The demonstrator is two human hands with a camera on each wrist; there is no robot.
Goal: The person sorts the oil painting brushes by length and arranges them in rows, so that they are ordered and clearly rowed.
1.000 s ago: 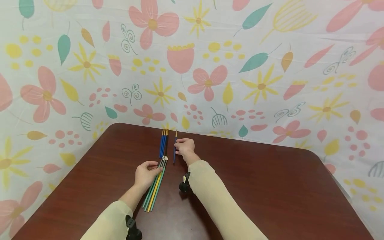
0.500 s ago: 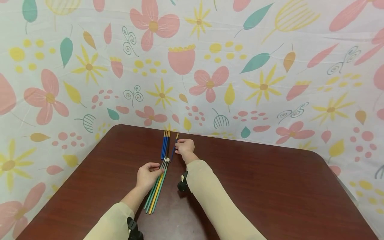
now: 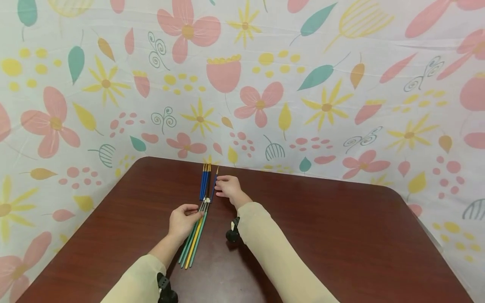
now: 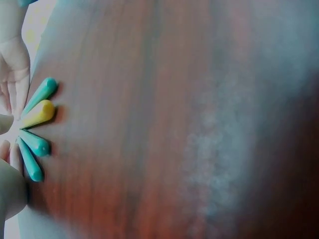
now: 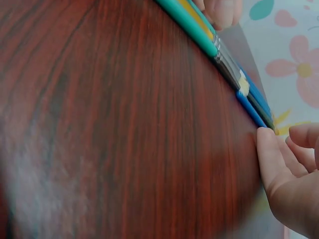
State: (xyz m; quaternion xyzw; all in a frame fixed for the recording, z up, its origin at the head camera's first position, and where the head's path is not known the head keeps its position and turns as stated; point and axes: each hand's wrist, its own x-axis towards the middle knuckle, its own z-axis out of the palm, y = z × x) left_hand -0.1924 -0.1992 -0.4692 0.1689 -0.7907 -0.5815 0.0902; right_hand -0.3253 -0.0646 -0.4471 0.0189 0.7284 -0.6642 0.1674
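In the head view a bundle of green and yellow paintbrushes (image 3: 194, 242) lies on the table, white bristles pointing away. My left hand (image 3: 182, 221) holds it near the metal collars, thumb across the handles and fingers at the left side. Beyond, several blue and dark paintbrushes (image 3: 205, 181) with golden tips lie side by side. Just right of them is a single blue paintbrush (image 3: 214, 182). The fingertips of my right hand (image 3: 228, 188) touch its right side, fingers spread. The right wrist view shows this blue brush's handle end (image 5: 251, 109) beside the white bristles.
The brown wooden table (image 3: 322, 235) has a shiny patch near its front. A white cloth with printed flowers (image 3: 261, 105) hangs behind its far edge. Small black cameras (image 3: 233, 231) are strapped at both wrists.
My right hand has moved left, and the single blue paintbrush has slid and tilted toward the other blue ones. My left hand stays at the green and yellow bundle.
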